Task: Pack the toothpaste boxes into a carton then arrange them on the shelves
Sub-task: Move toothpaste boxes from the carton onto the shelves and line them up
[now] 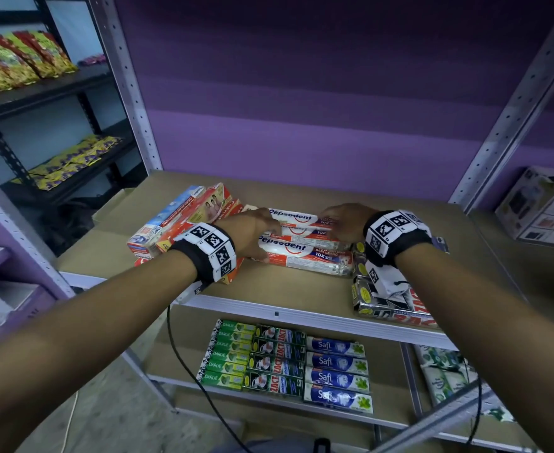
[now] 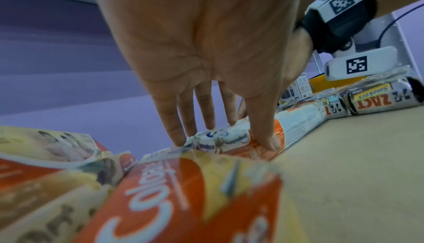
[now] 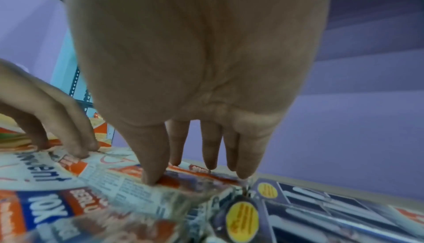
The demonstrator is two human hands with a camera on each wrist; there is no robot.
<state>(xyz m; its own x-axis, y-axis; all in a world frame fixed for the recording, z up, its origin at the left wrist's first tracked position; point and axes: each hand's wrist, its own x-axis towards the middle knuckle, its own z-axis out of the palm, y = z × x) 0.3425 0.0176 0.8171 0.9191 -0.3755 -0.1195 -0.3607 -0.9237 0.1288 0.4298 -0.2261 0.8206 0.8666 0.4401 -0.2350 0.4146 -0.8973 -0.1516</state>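
Both hands (image 1: 301, 228) w/ fingertips on film-wrapped Pepsodent boxes (image 1: 305, 253)

— What do you make of the toothpaste boxes (image 1: 305, 248)?
— Printed card, and you can see clear, glossy, crinkled film wrapped round the bundle.
— And the shelf (image 1: 288, 286) under them?
— A matt brown board, smooth like cardboard; its front edge and the uprights (image 1: 125, 80) look like pale painted metal, punched with holes.
— The black packs (image 3: 325, 210)?
— Shiny film too.
— Your wristbands (image 1: 208, 251)?
— Black cloth, white plastic tags.

Boxes read Pepsodent (image 1: 305, 253), Colgate (image 2: 160, 192), Zact (image 2: 376, 98), Safi (image 1: 336, 361), Darlie (image 1: 226, 354).
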